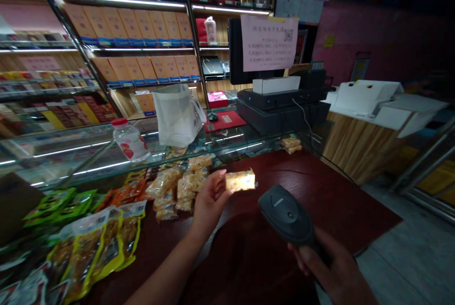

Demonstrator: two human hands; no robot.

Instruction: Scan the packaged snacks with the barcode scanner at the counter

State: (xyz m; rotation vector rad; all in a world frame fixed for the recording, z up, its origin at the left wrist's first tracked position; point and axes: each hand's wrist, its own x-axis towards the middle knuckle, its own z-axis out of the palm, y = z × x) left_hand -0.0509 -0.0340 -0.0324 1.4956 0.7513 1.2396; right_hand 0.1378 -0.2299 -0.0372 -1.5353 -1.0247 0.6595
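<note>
Grey scanner (286, 212) sits in the right hand (330, 264), fingers (299, 258) wrapped round it; the left hand (209, 198) pinches a lit snack (240, 181).

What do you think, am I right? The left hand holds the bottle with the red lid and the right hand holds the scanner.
Not quite. The head view shows the left hand holding a small, brightly lit packet, not the red-lidded bottle. The right hand does hold the scanner.

Head-worn view, forward and down
</note>
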